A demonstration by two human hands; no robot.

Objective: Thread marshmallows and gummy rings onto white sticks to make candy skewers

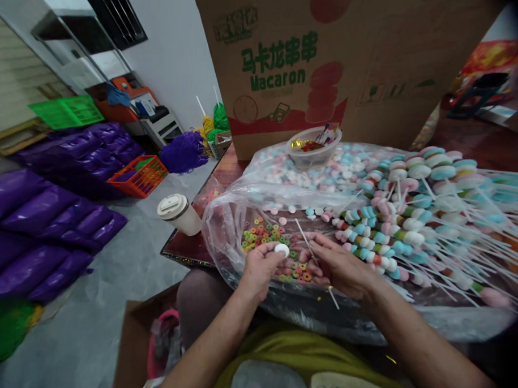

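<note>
My left hand pinches a round white marshmallow between thumb and fingers. Just to its right, my right hand is closed on a thin white stick, which slants across the fingers with its lower end showing below the hand. Beneath both hands, small colourful ring candies lie on a clear plastic sheet. Loose pink, blue and white marshmallows are heaped behind them. Finished-looking marshmallow skewers are piled to the right, their white sticks pointing rightward.
A large cardboard box stands at the table's back, with a plastic bowl of wrappers before it. A lidded cup sits at the left edge. An open carton is below left; purple bags line the floor.
</note>
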